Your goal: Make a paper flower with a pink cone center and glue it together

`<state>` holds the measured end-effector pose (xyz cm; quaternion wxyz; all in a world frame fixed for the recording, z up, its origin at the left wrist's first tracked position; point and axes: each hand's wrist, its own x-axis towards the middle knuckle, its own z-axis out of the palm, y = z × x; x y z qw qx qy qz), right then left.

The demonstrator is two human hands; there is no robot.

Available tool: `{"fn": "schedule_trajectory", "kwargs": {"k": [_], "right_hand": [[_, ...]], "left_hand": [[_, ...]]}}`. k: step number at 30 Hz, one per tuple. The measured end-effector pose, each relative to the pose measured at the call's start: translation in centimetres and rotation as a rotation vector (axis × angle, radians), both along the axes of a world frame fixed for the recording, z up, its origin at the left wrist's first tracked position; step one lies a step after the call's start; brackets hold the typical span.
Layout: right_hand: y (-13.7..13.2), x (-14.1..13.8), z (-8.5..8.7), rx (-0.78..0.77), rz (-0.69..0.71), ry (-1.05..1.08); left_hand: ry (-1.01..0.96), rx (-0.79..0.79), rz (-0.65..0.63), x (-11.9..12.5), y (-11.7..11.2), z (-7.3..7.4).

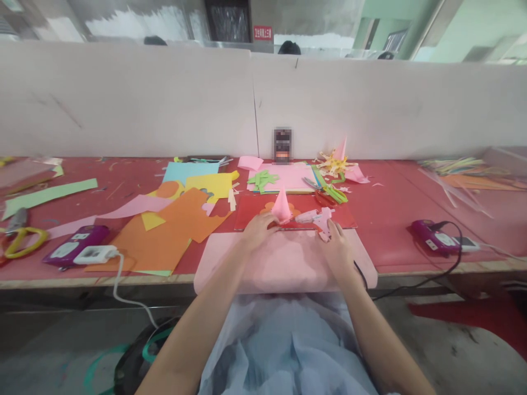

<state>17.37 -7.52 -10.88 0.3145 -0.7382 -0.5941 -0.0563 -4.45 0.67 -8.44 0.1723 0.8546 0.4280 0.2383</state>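
Note:
My left hand (260, 229) is closed on the base of a pink paper cone (281, 207), which stands upright with its point up. Orange paper with rounded, petal-like edges (269, 207) shows around the cone. In my right hand (336, 247) is a pink glue gun (323, 219), its nozzle pointing left towards the cone's base. My right fingers wrap its handle. Both hands are over a red mat (245, 219) and a pink sheet (284, 263) at the table's front edge. Whether the nozzle touches the cone I cannot tell.
Behind lie green paper strips (263, 180), scissors (317, 186) and a yellow fringed piece with a pink cone (337, 159). Orange sheets (160, 236) spread leftward. Purple devices (78, 244) with cables flank me. A white partition (164, 104) and a phone (282, 144) stand behind.

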Motion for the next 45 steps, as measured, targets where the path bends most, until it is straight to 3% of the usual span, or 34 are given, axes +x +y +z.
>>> {"fn": "schedule_trajectory", "kwargs": {"k": [5, 8, 11, 26, 40, 45], "right_hand": [[0.1, 1.3, 0.2, 0.033, -0.188, 0.143], [0.3, 1.8, 0.3, 0.022, -0.234, 0.256], [0.3, 1.8, 0.6, -0.014, -0.231, 0.319], [0.3, 1.9, 0.3, -0.061, -0.202, 0.344], [0.3, 1.8, 0.5, -0.084, -0.203, 0.344], [0.2, 1.7, 0.8, -0.093, -0.202, 0.350]], "left_hand": [[-0.064, -0.023, -0.010, 0.1, -0.4, 0.4], [-0.151, -0.020, 0.063, 0.2, -0.3, 0.3], [-0.144, -0.002, 0.128, 0.2, -0.2, 0.0], [-0.075, 0.061, 0.108, 0.9, 0.1, -1.2], [-0.026, 0.076, 0.157, 1.5, 0.1, -1.1], [-0.085, 0.007, 0.171, 1.3, 0.3, -1.4]]}}
